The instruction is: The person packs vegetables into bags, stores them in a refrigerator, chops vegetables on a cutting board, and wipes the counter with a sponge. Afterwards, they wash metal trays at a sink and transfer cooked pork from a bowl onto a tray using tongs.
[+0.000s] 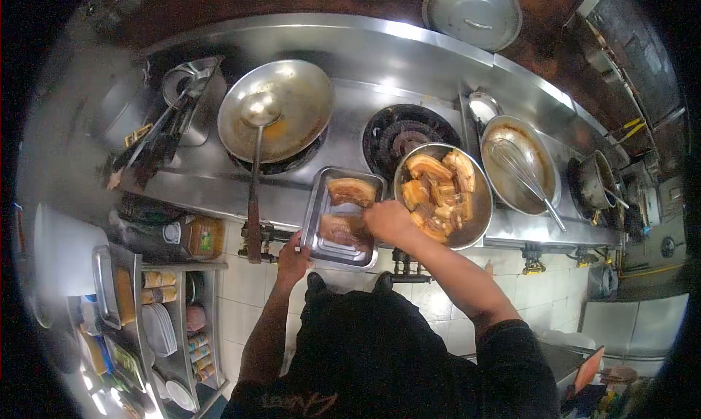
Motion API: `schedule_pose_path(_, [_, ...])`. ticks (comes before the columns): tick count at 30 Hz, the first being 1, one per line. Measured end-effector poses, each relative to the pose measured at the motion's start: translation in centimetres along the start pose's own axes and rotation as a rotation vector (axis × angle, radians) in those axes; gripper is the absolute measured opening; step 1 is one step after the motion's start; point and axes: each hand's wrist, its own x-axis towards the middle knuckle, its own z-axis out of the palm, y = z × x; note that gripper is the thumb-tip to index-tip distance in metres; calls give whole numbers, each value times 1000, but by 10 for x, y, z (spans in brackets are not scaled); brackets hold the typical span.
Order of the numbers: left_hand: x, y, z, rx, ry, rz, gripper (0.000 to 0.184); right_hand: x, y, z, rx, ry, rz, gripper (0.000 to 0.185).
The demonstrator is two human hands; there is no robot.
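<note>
My left hand [293, 260] grips the left side of a rectangular metal tray [316, 200], which sits at the front edge of the stove. Inside the tray lie two slabs of pork belly, the upper pork slab [350, 193] and the lower pork slab [343, 231]. Over the tray's right side, my right hand [388, 222] is closed beside the lower slab. Its fingertips are hidden, so what they pinch is not visible. Just right of that hand, a round metal bowl [478, 225] holds several browned pork belly pieces [438, 191].
A wok [310, 90] with a ladle [261, 112] stands on the left burner. Behind the bowl is a black burner [398, 123]. To the right, a whisk [522, 171] rests in a pan [504, 131]. A shelf unit [142, 331] with plates stands at lower left.
</note>
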Motion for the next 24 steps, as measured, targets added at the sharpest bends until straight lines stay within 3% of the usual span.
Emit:
schedule_pose_path(3, [-11,55,-11,-125,-71,-189,43,-6,-3,-16,11,-6,40,20])
schedule_pose_path(6, [-6,33,-5,-133,-33,-154,41,-25,-10,-38,-8,-45,-39,19])
schedule_pose_path(8, [0,7,-1,-119,-12,28,40,-29,-6,-17,-69,-19,-89,19])
schedule_pose_path(10, [-2,-4,0,-79,5,124,38,-34,4,-16,-50,-36,17,19])
schedule_pose_path(11, [-3,22,-6,-137,-57,-28,38,-37,8,-24,-42,-43,67,19])
schedule_pose_path(12, [-4,19,-6,37,-27,140,39,-45,16,-35,-35,-115,118,19])
schedule_pose_path(14, [-5,16,-8,122,-5,192,40,-73,36,-76,-4,-46,285,19])
schedule_pose_path(16, [-5,25,-8,-51,-18,-39,42,-98,96,-77,-81,33,393,21])
schedule_pose_path(17, [-4,23,-6,-68,-6,-45,42,-110,129,-70,-21,174,519,23])
schedule_pose_path(18, [-2,19,-6,-86,10,-51,43,-124,141,-86,-50,130,644,26])
schedule_pose_path(20, [-3,10,-6,-136,20,34,45,-143,192,-59,-32,134,677,30])
schedule_pose_path(24, [-5,30,-11,-102,31,-104,48,-150,235,-23,63,116,676,37])
